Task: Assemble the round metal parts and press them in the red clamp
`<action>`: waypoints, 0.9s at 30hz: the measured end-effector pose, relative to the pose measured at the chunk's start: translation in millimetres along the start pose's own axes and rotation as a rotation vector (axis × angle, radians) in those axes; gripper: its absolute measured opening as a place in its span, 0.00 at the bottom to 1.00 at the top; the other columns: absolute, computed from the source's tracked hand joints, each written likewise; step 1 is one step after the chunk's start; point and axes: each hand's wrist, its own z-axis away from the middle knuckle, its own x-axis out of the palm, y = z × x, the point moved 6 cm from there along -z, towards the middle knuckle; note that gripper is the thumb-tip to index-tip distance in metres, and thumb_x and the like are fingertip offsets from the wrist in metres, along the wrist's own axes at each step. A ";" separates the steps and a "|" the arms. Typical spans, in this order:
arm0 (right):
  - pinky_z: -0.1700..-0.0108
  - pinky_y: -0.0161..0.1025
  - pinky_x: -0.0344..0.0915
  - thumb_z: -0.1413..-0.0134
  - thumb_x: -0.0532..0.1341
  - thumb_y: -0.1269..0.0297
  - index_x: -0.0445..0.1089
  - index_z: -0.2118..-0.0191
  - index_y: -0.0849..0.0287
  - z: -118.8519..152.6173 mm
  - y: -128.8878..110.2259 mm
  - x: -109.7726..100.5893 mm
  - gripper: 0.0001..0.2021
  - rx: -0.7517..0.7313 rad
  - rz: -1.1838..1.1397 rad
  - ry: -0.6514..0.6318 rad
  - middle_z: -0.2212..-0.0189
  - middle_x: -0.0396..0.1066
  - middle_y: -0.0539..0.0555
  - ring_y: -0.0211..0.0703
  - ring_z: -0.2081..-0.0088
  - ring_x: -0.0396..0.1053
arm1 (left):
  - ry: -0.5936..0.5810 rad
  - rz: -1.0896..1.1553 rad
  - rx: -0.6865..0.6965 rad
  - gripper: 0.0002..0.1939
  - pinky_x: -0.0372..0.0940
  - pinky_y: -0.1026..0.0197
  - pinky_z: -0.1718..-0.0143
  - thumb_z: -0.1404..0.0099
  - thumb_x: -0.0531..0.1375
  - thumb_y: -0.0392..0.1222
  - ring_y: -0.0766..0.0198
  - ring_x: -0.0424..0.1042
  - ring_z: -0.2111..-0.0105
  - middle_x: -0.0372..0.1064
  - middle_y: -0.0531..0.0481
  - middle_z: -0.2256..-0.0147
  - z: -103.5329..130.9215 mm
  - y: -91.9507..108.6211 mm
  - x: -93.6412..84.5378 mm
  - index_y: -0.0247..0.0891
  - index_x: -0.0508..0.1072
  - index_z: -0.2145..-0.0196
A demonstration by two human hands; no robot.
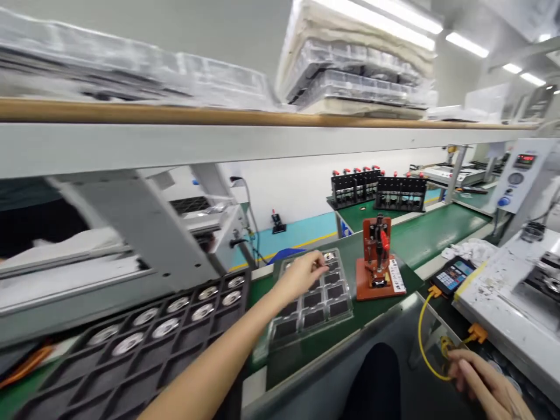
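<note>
My left hand (304, 273) reaches over a clear plastic tray (286, 331) with square pockets. Its fingers are pinched together; whatever is between them is too small to make out. Just beyond the fingertips, a round metal piece (329, 255) lies in a top pocket. At the lower right, my right hand (479, 373) has its fingers curled closed beside a yellow cable (420, 332) and a blurred yellowish part; what it holds is unclear. A red-brown fixture (365, 279) with a red-handled clamp stands right of the clear tray.
A black tray (105, 373) with several round metal pieces lies at the left. A black meter (452, 275) and a white machine (494, 297) are on the right. Black clamp fixtures (400, 195) stand behind. A shelf edge (262, 137) crosses above the work surface.
</note>
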 end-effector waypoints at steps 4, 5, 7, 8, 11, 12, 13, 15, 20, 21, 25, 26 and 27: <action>0.61 0.40 0.75 0.30 0.58 0.40 0.81 0.56 0.55 -11.3 -58.0 11.5 0.23 -0.124 -0.070 0.013 0.67 0.79 0.57 0.48 0.66 0.76 | 0.062 0.320 0.664 0.08 0.70 0.60 0.56 0.27 0.55 0.32 0.60 0.76 0.59 0.75 0.49 0.60 30.1 151.4 6.8 0.41 0.71 0.61; 0.61 0.40 0.75 0.32 0.62 0.42 0.79 0.51 0.55 -15.1 -70.9 13.1 0.22 -0.163 -0.117 0.016 0.63 0.79 0.57 0.47 0.65 0.76 | 0.079 0.365 0.825 0.09 0.71 0.60 0.55 0.26 0.54 0.30 0.60 0.77 0.58 0.76 0.48 0.59 40.5 183.1 8.3 0.41 0.72 0.59; 0.62 0.40 0.73 0.39 0.70 0.46 0.72 0.39 0.55 -21.6 -91.7 10.0 0.28 -0.231 -0.212 0.037 0.54 0.77 0.58 0.46 0.62 0.75 | 0.136 0.389 1.068 0.10 0.72 0.60 0.54 0.24 0.53 0.29 0.60 0.78 0.57 0.77 0.45 0.58 56.9 232.1 11.7 0.40 0.72 0.56; 0.63 0.40 0.72 0.42 0.73 0.48 0.69 0.36 0.55 -23.4 -99.0 6.3 0.32 -0.253 -0.236 0.043 0.53 0.76 0.58 0.45 0.62 0.74 | 0.171 0.383 1.152 0.10 0.73 0.59 0.54 0.23 0.54 0.29 0.59 0.78 0.58 0.77 0.44 0.58 61.8 250.3 13.8 0.40 0.72 0.56; 0.66 0.38 0.69 0.43 0.74 0.53 0.73 0.43 0.56 -20.8 -108.8 -10.9 0.26 -0.265 -0.199 0.065 0.63 0.72 0.52 0.41 0.66 0.70 | 0.238 0.384 1.285 0.07 0.74 0.57 0.56 0.22 0.55 0.31 0.58 0.78 0.59 0.78 0.42 0.58 66.4 286.7 21.8 0.38 0.72 0.55; 0.66 0.38 0.67 0.42 0.73 0.54 0.75 0.46 0.57 -17.4 -108.8 -18.1 0.22 -0.260 -0.172 0.086 0.66 0.71 0.50 0.40 0.68 0.69 | 0.242 0.393 1.306 0.07 0.74 0.57 0.56 0.21 0.55 0.32 0.58 0.78 0.60 0.78 0.42 0.59 66.5 295.0 25.6 0.38 0.72 0.55; 0.66 0.38 0.67 0.42 0.73 0.55 0.76 0.49 0.57 -13.2 -107.6 -25.6 0.19 -0.255 -0.146 0.112 0.67 0.70 0.49 0.39 0.69 0.68 | 0.242 0.402 1.323 0.07 0.75 0.57 0.57 0.21 0.55 0.32 0.58 0.78 0.60 0.78 0.42 0.59 66.9 302.2 30.0 0.38 0.72 0.56; 0.67 0.37 0.65 0.43 0.73 0.58 0.76 0.51 0.57 -3.3 -102.0 -41.5 0.17 -0.246 -0.107 0.175 0.67 0.69 0.48 0.38 0.70 0.66 | 0.227 0.412 1.349 0.07 0.75 0.57 0.57 0.21 0.54 0.32 0.58 0.78 0.61 0.78 0.43 0.59 67.9 315.9 40.9 0.38 0.72 0.56; 0.69 0.37 0.63 0.47 0.72 0.60 0.75 0.52 0.57 23.5 -75.8 -96.7 0.17 -0.160 0.019 0.379 0.72 0.67 0.45 0.38 0.72 0.64 | 0.067 0.418 1.297 0.21 0.75 0.51 0.44 0.23 0.56 0.34 0.52 0.77 0.44 0.73 0.38 0.43 37.3 365.4 75.5 0.42 0.65 0.35; 0.69 0.37 0.63 0.47 0.72 0.60 0.74 0.53 0.57 30.6 -71.8 -111.9 0.17 -0.142 0.059 0.446 0.73 0.66 0.45 0.39 0.72 0.64 | 0.021 0.421 1.262 0.25 0.74 0.49 0.41 0.24 0.57 0.36 0.50 0.75 0.41 0.70 0.37 0.39 21.4 380.6 82.3 0.43 0.62 0.32; 0.67 0.39 0.65 0.46 0.71 0.56 0.74 0.51 0.57 68.2 -69.2 -166.2 0.18 -0.118 0.191 0.686 0.72 0.69 0.47 0.41 0.71 0.66 | -0.262 0.436 1.098 0.27 0.66 0.43 0.34 0.27 0.62 0.42 0.46 0.71 0.36 0.68 0.38 0.35 -56.1 453.4 116.6 0.43 0.65 0.33; 0.67 0.39 0.66 0.45 0.71 0.55 0.74 0.50 0.57 79.3 -70.0 -175.4 0.19 -0.113 0.206 0.724 0.71 0.69 0.48 0.42 0.70 0.66 | -0.352 0.429 1.045 0.28 0.64 0.43 0.33 0.29 0.64 0.43 0.44 0.70 0.36 0.67 0.37 0.34 -73.8 470.2 128.0 0.42 0.67 0.34; 0.67 0.39 0.66 0.43 0.70 0.54 0.74 0.49 0.57 90.9 -70.7 -183.0 0.20 -0.104 0.218 0.757 0.70 0.70 0.48 0.42 0.70 0.67 | -0.408 0.419 1.023 0.30 0.64 0.43 0.33 0.31 0.67 0.45 0.43 0.70 0.36 0.68 0.36 0.35 -88.2 485.4 137.9 0.39 0.69 0.35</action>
